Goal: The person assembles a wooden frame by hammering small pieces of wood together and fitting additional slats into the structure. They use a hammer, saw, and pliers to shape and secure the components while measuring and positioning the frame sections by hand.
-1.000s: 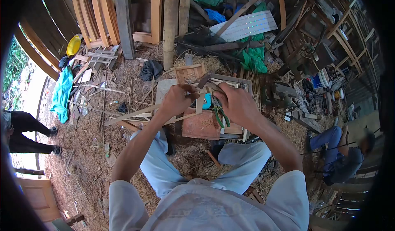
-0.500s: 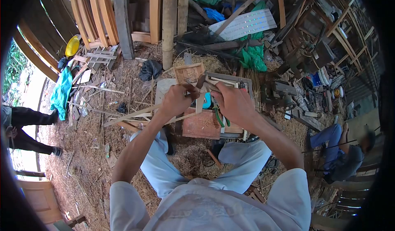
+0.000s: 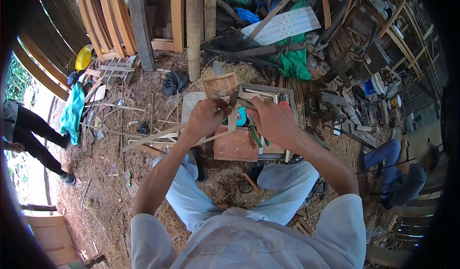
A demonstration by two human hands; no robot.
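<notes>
Over a low work surface [image 3: 235, 145], my left hand [image 3: 206, 117] is closed on a thin wooden strip [image 3: 155, 136] that runs out to the lower left. My right hand [image 3: 272, 118] grips a hammer by its handle, and the dark hammer head [image 3: 234, 96] is beside my left fingertips. A short pale wood piece [image 3: 232, 121] hangs between the hands. Below my right hand lie green-handled pliers [image 3: 255, 135], with a teal tape-like object [image 3: 241, 117] next to them. A small wooden tray [image 3: 219, 84] with small bits inside is just beyond my hands.
One person [image 3: 33, 135] stands at the far left; another [image 3: 405, 173] sits at the right. Wood shavings cover the floor [image 3: 100, 173]. A bamboo post [image 3: 194, 34] rises beyond the work surface, and scrap wood and tools crowd the right side.
The view has shifted slightly. The person at the left has changed leg position. My hands keep nearly the same hold, with the hammer head slightly turned.
</notes>
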